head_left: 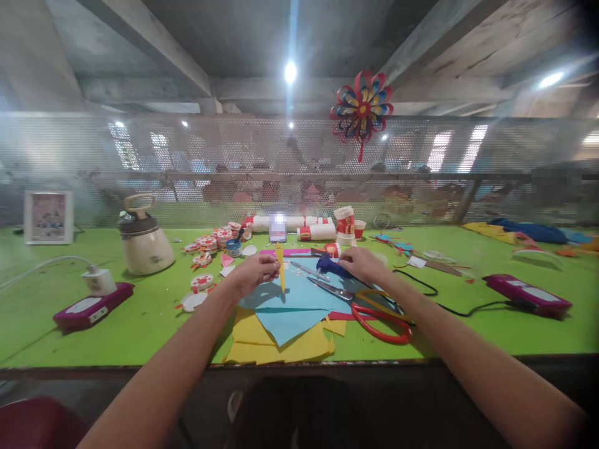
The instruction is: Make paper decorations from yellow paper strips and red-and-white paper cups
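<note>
Currently left grip pinches 1 yellow strip; can't tell if right grip holds blue tool; scissors lie near.

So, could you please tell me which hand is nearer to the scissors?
Right: the right hand is just beyond the scissors; the left hand is farther off, to their left.

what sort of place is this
Probably a craft workshop or classroom: blue sheets and red-handled scissors lie on the green table, and a big looped flower decoration shows above it.
</note>
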`<action>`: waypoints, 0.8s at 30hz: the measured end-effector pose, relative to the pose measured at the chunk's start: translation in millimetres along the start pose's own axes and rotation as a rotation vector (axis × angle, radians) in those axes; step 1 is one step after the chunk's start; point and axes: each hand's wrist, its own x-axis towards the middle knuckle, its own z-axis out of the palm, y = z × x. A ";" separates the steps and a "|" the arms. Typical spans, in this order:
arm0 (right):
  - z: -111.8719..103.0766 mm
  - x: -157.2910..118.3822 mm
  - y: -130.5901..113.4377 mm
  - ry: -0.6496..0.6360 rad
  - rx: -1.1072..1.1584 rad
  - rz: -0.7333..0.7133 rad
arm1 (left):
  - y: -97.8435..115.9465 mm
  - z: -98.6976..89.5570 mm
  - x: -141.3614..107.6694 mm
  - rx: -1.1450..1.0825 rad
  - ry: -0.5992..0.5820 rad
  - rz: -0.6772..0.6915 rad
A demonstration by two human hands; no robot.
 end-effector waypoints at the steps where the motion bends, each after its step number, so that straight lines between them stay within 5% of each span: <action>1: 4.2 6.3 -4.4 -0.041 -0.050 -0.009 | -0.4 -1.6 0.5 -0.006 0.013 0.002; 6: 24.2 24.9 -18.3 -0.144 -0.241 -0.004 | -2.6 -3.9 1.8 -0.005 0.046 -0.001; 13: 36.1 34.4 -6.3 -0.191 -0.341 0.013 | -8.9 1.4 5.9 -0.023 0.051 -0.010; 24: 27.0 33.1 4.0 -0.010 -0.119 0.058 | -9.7 0.4 6.2 -0.077 0.063 -0.001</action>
